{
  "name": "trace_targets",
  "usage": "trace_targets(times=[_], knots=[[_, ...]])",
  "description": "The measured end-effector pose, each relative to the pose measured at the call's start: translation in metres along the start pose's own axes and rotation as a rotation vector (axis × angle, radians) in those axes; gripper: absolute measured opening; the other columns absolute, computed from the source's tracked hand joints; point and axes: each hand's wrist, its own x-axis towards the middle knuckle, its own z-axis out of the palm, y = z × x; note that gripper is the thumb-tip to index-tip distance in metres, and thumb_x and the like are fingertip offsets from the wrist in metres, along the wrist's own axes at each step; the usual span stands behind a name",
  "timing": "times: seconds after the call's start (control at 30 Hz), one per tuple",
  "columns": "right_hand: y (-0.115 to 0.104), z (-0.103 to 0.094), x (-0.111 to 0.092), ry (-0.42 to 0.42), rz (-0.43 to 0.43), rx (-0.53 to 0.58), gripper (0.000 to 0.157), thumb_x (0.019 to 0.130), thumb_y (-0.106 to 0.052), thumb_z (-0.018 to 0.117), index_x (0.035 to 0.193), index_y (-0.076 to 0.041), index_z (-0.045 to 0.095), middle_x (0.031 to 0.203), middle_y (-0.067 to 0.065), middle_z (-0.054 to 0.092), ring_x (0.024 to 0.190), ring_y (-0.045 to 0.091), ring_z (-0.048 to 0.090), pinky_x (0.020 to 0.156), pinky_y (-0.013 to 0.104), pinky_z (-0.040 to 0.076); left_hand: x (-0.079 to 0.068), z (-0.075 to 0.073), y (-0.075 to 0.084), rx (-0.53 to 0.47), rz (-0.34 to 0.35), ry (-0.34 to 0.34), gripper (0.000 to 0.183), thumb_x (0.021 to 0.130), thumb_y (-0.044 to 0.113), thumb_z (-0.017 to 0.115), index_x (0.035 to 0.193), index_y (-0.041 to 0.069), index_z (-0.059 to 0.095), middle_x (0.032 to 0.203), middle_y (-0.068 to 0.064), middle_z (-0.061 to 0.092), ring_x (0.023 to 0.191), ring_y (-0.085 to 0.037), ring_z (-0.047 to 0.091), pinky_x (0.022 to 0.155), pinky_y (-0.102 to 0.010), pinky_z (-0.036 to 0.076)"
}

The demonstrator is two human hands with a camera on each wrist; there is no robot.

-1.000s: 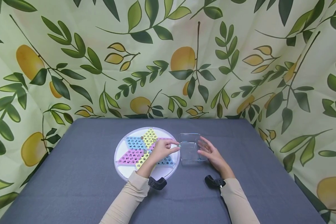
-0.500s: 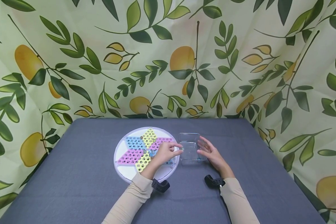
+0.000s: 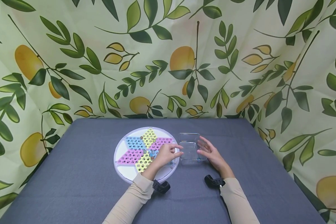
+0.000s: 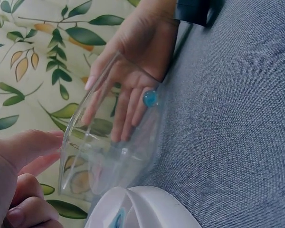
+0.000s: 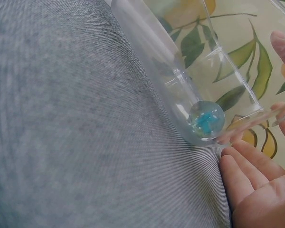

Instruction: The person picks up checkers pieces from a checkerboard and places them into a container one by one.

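Observation:
My left hand (image 3: 166,154) is over the right side of a round Chinese checkers board (image 3: 123,171), thumb and index finger apart at the near rim of a clear square container (image 3: 189,133). No marble shows between those fingers. In the left wrist view, the left index fingertip (image 4: 54,140) overlaps the container's edge. My right hand (image 3: 212,154) rests at the container's right side with its fingers extended along the wall. A clear marble with a turquoise swirl (image 5: 207,118) lies in the container's corner close to the right fingers.
The board has pink, yellow and blue star points with holes; a few marbles (image 3: 144,151) sit in them. Grey cloth (image 3: 86,174) covers the table, and a leaf-and-fruit patterned curtain (image 3: 156,77) hangs behind it.
My left hand has moved right to the container's edge, and the small greenish marble between its thumb and index finger is no longer there. My right hand has stayed in place.

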Motion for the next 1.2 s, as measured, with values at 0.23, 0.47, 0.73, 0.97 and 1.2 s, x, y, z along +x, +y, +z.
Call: trace_targets(times=[0.23,0.47,0.73,0.97,1.2], knots=[[0.0,-0.001,0.0,0.002,0.003,-0.02,0.077,0.093,-0.016,0.062,0.154,-0.012,0.016,0.158,0.024,0.023,0.148,0.039,0.022,0.116,0.044,0.027,-0.001,-0.002,0.001,-0.003,0.015,0.007,0.028,0.083,0.013,0.071,0.108,-0.001,0.071,0.05,0.01,0.022,0.049,-0.004,0.021,0.047,-0.016,0.019],[-0.001,-0.001,-0.001,-0.004,0.002,-0.011,0.075,0.093,-0.014,0.061,0.154,-0.012,0.017,0.158,0.024,0.022,0.148,0.039,0.022,0.116,0.038,0.031,0.0,-0.009,0.0,-0.018,0.011,0.016,0.028,0.084,0.014,0.07,0.108,-0.001,0.071,0.051,0.011,0.021,0.048,-0.003,0.019,0.046,-0.017,0.018],[0.001,-0.002,0.0,-0.011,-0.01,0.03,0.075,0.093,-0.011,0.06,0.154,-0.01,0.017,0.158,0.025,0.021,0.148,0.039,0.021,0.101,0.01,0.039,0.001,-0.021,0.003,-0.001,0.012,0.035,0.029,0.085,0.013,0.07,0.11,-0.002,0.07,0.05,0.011,0.021,0.048,-0.004,0.02,0.047,-0.016,0.02],[0.001,-0.001,0.0,-0.007,-0.007,0.016,0.075,0.093,-0.012,0.061,0.154,-0.01,0.017,0.158,0.025,0.022,0.148,0.039,0.023,0.116,0.043,0.025,0.001,-0.03,-0.001,-0.002,-0.006,0.084,0.025,0.085,0.014,0.071,0.106,0.001,0.072,0.05,0.01,0.024,0.048,-0.003,0.022,0.049,-0.015,0.024],[0.0,0.0,0.0,-0.005,-0.018,0.046,0.075,0.093,-0.009,0.06,0.154,-0.009,0.017,0.157,0.026,0.022,0.148,0.038,0.022,0.098,0.006,0.038,-0.002,-0.042,-0.004,-0.048,-0.089,0.13,0.027,0.084,0.016,0.072,0.11,0.006,0.072,0.053,0.013,0.038,0.046,-0.002,0.025,0.044,-0.015,0.024]])
